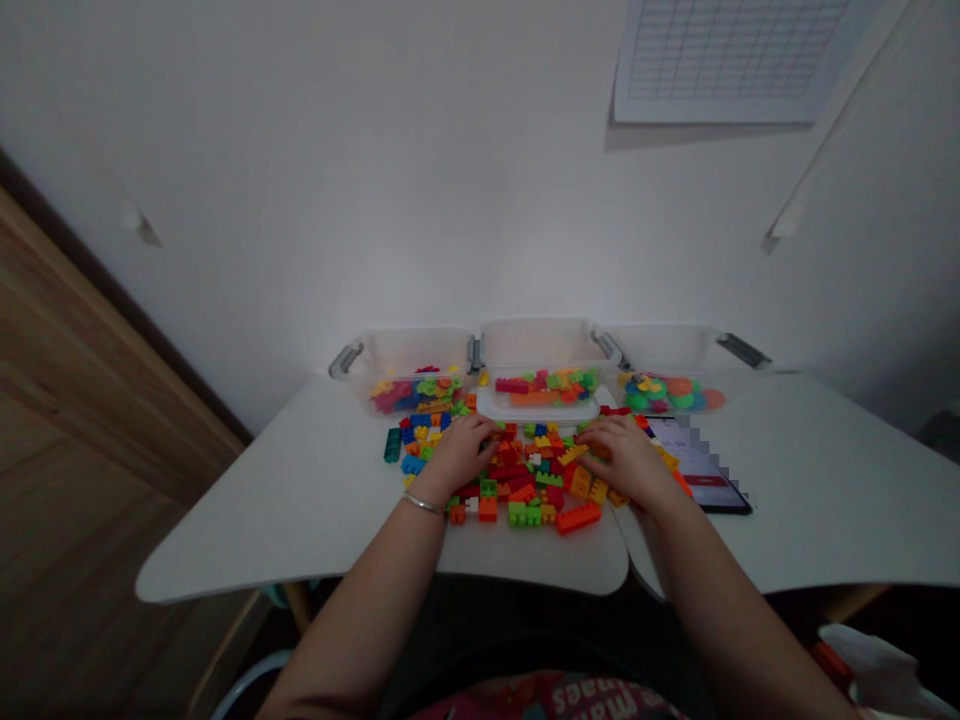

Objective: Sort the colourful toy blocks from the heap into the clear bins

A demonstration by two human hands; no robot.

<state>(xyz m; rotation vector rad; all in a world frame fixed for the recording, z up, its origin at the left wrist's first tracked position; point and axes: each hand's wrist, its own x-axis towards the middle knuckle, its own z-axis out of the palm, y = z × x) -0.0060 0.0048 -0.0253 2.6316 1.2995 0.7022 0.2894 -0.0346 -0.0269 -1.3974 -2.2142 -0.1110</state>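
Observation:
A heap of coloured plastic building bricks [536, 480] lies on the white table [300, 500] in front of me. My left hand [459, 452], with a thin bracelet on the wrist, rests palm down on the left side of the heap, fingers curled over the bricks. On the heap's right side lies my right hand [626, 458], also palm down with fingers bent onto the bricks. Whether either hand grips a brick is hidden under the fingers. An orange long brick [577, 517] lies at the heap's near edge.
Three clear plastic bins stand against the wall: the left bin [409, 375] and the middle bin [544, 370] hold bricks, the right bin [671, 375] holds round coloured pieces. A phone [701, 470] lies right of my right hand. A paper chart [727, 60] hangs on the wall.

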